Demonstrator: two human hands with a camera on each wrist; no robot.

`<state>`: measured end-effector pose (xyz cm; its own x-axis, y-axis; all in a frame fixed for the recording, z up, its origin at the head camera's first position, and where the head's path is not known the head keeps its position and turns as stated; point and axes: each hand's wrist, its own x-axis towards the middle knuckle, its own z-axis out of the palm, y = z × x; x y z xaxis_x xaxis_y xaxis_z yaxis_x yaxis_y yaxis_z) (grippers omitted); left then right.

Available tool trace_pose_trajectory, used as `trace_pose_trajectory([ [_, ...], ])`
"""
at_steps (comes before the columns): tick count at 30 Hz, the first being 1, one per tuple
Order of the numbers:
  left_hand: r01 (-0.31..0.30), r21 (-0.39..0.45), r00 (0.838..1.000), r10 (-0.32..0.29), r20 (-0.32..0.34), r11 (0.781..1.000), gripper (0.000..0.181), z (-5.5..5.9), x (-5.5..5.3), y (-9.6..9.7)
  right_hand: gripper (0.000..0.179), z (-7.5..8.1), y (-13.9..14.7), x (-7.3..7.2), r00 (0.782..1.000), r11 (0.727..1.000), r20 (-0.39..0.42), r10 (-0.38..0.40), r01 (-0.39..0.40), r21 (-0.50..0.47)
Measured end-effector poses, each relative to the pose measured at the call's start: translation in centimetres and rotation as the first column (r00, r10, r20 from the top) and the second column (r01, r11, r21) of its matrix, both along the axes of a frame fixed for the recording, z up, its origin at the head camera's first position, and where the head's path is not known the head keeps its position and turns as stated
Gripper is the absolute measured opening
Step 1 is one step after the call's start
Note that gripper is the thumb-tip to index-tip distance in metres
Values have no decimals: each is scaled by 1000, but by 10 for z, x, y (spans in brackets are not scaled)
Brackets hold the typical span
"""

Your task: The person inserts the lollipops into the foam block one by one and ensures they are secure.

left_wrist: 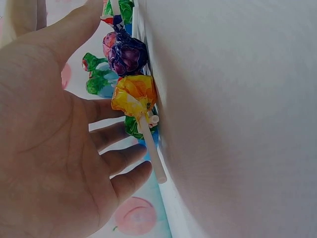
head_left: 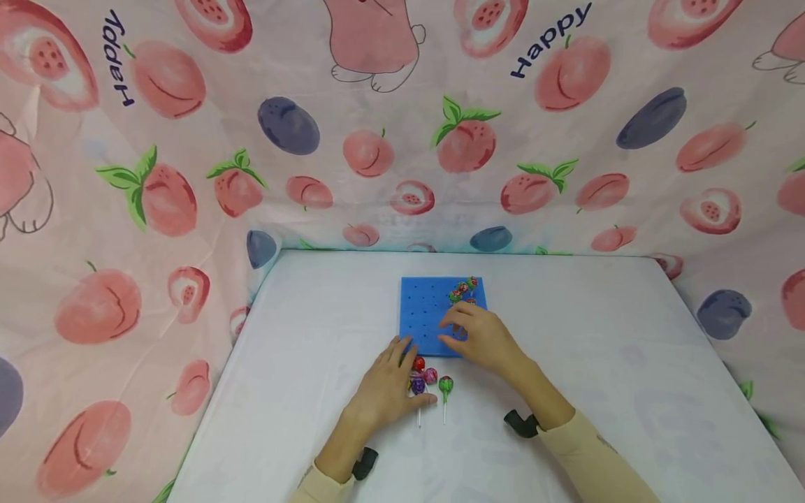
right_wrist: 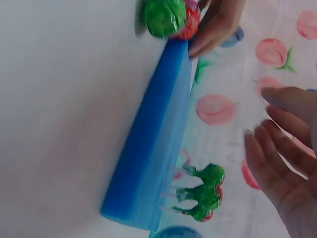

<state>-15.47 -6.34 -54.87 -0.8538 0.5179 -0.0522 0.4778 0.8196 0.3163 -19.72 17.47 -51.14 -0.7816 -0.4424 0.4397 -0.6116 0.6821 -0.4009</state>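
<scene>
A blue board with rows of small holes lies on the table. Green-and-red lollipops stand upright by their sticks in its right part, some hidden in the head view behind my right hand. That hand hovers over the board's right side, fingers loosely bent and holding nothing. My left hand rests at the board's near left corner, fingers extended beside a cluster of loose lollipops. Among these are a purple lollipop, a yellow lollipop and a red lollipop. A green lollipop lies just right of them.
A white cloth covers the table. Fruit-printed fabric hangs behind it and at both sides. Dark wrist mounts stick out near both cuffs.
</scene>
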Motion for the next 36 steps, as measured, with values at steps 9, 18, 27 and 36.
trace_pose_trajectory([
  [9, -1, 7, 1000, 1, 8, 1000, 102, 1, 1, 0, 13, -10, -6, 19, 993, 994, 101, 59, -68, 91],
  [18, 9, 6, 1000, -9, 7, 1000, 101, -2, 0, -1, 14, -16, -7, 32, 992, 991, 108, 64, -76, 109],
  [27, 5, 13, 1000, -5, -8, 1000, 102, -3, 0, 0, 13, -23, -7, 40, 991, 988, 122, 49, -66, 140],
  [36, 9, 7, 1000, -9, -10, 1000, 102, -3, 0, -1, 17, -35, -3, 43, 994, 988, 109, 32, -48, 147],
])
